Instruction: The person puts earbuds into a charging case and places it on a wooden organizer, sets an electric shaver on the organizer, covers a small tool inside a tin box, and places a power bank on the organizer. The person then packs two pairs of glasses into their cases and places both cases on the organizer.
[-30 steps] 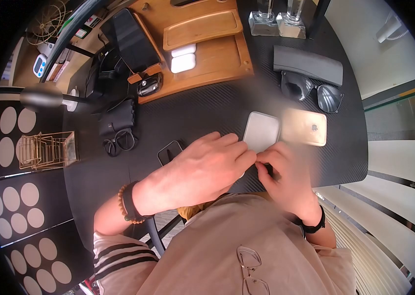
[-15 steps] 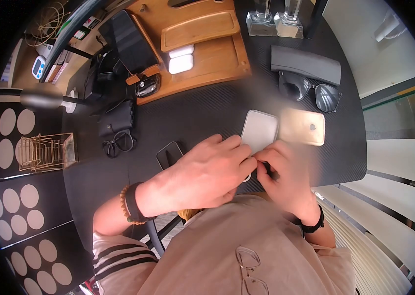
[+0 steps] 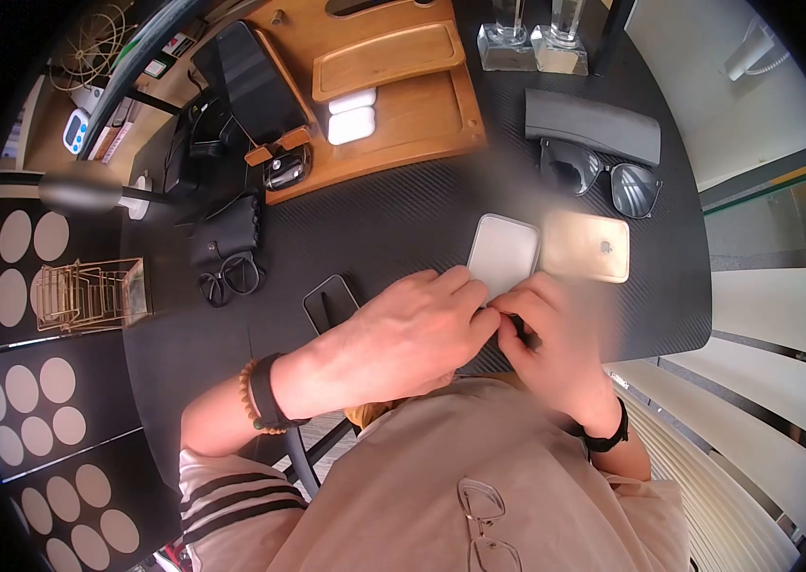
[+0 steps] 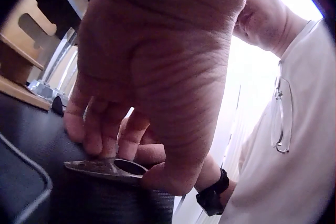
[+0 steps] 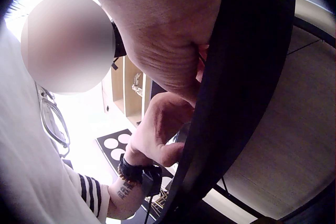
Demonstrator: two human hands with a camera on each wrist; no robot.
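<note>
Head view: both hands meet at the near edge of the black worktop (image 3: 393, 214), fingertips together over a small flat piece. The left hand (image 3: 413, 329) lies knuckles-up with its fingers curled over the piece; the right hand (image 3: 546, 329) pinches something dark at the same spot, though what exactly cannot be told from here. Just beyond the fingertips lies a grey case (image 3: 503, 250), with a gold phone (image 3: 589, 246) beside it. Farther off from the hands a wooden tray (image 3: 384, 57) sits on a wooden board; two white pods (image 3: 353, 114) lie on the board just in front of the tray. A long dark case (image 3: 594, 124) lies shut, sunglasses (image 3: 603, 181) outside it, so its contents are hidden.

Left wrist view: the left hand (image 4: 157, 77) has its grip clamped on a thin metal piece (image 4: 107, 167), thumb at one end, fingers pressing on top, the piece lying flat on the worktop. As a judgement, the work will go best if this hand keeps the piece pinned level while the right hand does the fine work, since a thin piece could slip or tip.

Right wrist view: the right hand (image 5: 168, 35) is seen from below, fingers curled at the worktop edge; what its grip holds is hidden.
</note>
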